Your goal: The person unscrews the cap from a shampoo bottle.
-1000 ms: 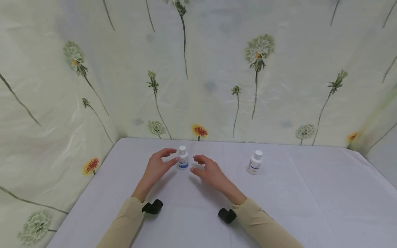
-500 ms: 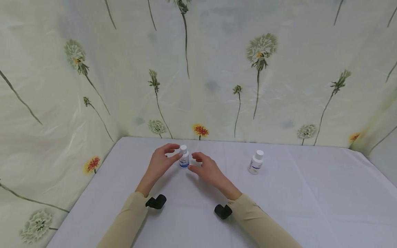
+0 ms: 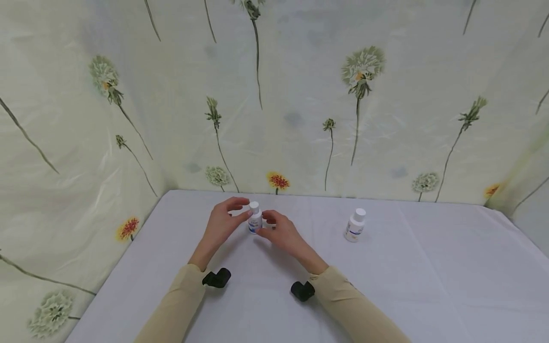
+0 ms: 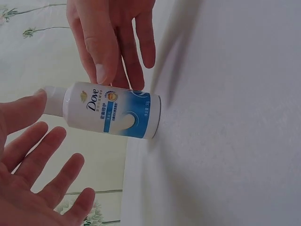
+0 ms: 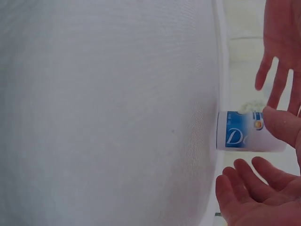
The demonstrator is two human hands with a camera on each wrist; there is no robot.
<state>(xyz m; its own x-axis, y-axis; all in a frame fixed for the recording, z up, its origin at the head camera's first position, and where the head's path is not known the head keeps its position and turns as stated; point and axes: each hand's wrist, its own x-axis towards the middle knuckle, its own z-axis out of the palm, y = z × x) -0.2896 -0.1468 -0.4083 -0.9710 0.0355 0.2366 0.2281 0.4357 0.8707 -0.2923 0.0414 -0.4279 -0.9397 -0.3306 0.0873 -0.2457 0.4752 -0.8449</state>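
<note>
A small white Dove bottle with a white cap and blue label stands upright on the white-covered table between both hands. My left hand is at its left side. In the left wrist view the thumb tip overlaps the cap, while the other fingers spread loosely away. On the other side is my right hand, lower on the bottle. Its thumb overlaps the bottle's body in the right wrist view, and its half-bent fingers show a gap to it.
A second white bottle with a white cap and blue-marked label stands to the right, tilted slightly in view. A dandelion-print curtain rises behind the table and along the left side. Black wrist cameras sit at the cuffs.
My right hand has moved left, its thumb now overlapping the bottle. My left hand has shifted slightly up and right, closer to the cap. Both bottles stay where they stood.
</note>
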